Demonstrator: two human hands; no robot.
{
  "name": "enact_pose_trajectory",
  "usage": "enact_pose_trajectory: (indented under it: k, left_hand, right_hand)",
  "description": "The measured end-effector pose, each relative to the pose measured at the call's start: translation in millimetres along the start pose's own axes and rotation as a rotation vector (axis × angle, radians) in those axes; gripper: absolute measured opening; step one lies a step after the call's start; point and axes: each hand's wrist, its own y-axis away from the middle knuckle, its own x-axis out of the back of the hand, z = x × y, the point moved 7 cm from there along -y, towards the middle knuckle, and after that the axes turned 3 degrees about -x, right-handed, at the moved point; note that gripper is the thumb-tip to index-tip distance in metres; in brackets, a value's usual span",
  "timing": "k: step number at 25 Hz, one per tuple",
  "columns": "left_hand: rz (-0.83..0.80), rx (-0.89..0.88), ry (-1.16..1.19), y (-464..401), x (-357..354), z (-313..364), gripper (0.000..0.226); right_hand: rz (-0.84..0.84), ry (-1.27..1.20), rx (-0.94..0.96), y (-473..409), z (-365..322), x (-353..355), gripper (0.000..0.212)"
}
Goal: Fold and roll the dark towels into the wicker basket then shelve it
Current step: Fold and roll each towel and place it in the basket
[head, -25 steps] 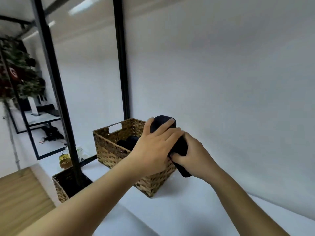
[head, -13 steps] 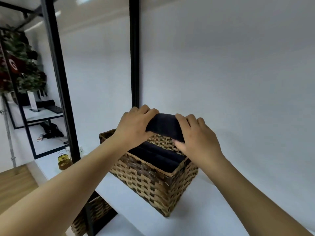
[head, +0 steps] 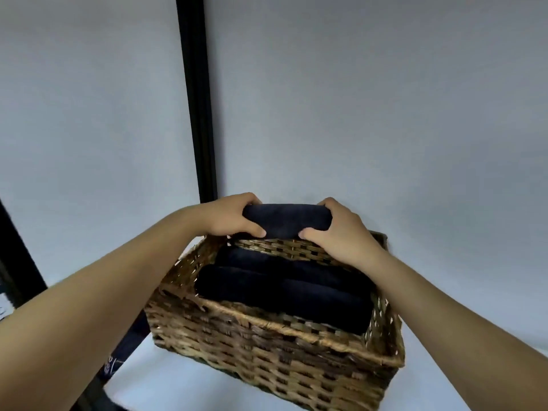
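A brown wicker basket (head: pixel 267 348) stands on a white shelf, close in front of me. Two dark rolled towels (head: pixel 284 289) lie side by side inside it. A third dark rolled towel (head: pixel 286 219) hangs level above the basket's far rim. My left hand (head: pixel 228 218) grips its left end and my right hand (head: pixel 338 229) grips its right end, thumbs underneath.
A black metal upright (head: pixel 198 114) of the shelving stands behind the basket to the left, against a pale wall. Another black post (head: pixel 17 262) shows at the far left edge. The white shelf surface (head: pixel 184 384) runs under and in front of the basket.
My view has closed in on the basket. The rolled towel has turned level between both hands, which have shifted to its two ends above the far rim.
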Motion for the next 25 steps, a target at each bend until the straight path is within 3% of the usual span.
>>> enact_pose_trajectory:
  k: [3,6,12,17,22,25]
  left_hand:
    - [-0.165,0.065,0.211,-26.9,-13.6,-24.9,0.036]
    - [-0.371,0.136,0.249,-46.0,-39.0,-41.9,0.024]
    - [-0.568,0.285,0.23,-61.6,-68.8,-70.5,0.023]
    - [-0.572,0.278,0.117,-67.9,-79.7,-85.0,0.032]
    - [-0.545,0.157,-0.222,-74.6,-81.6,-80.1,0.058]
    - [-0.545,0.061,-0.366,-73.3,-82.6,-70.9,0.064]
  right_hand:
    - [-0.08,-0.058,-0.267,-14.0,32.2,-21.6,0.046]
    - [-0.168,-0.118,-0.517,-20.0,56.6,-40.4,0.058]
    - [-0.338,-0.027,-0.736,-17.7,77.9,-67.8,0.064]
    - [-0.468,0.102,-0.711,-18.2,89.4,-85.5,0.073]
    - [-0.536,0.297,-0.481,-22.3,88.9,-91.9,0.081]
    - [-0.535,0.57,-0.343,-24.0,84.2,-94.4,0.098]
